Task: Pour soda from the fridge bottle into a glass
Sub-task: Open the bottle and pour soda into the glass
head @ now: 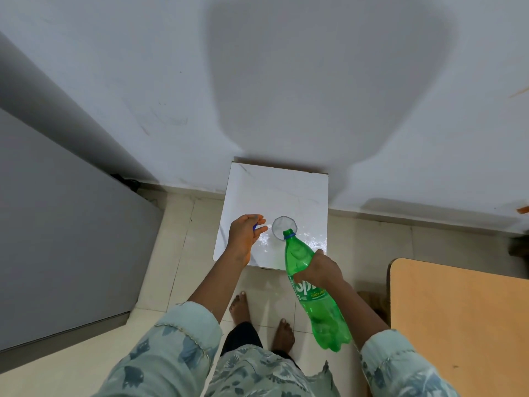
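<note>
Bottle (312,285), lower centre-right of frame, tilts neck-down over the glass (284,227) on the white table (300,196). Thin green plastic dents under pressure and is probably slippery; hold mid-body. Right hand (320,267) is clamped there. Left hand (245,234), beside the glass, pinches the blue cap (254,226). Glass: fragile, light, easily tipped.

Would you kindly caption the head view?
Right hand tips green soda bottle over glass; left hand holds blue cap.
</note>
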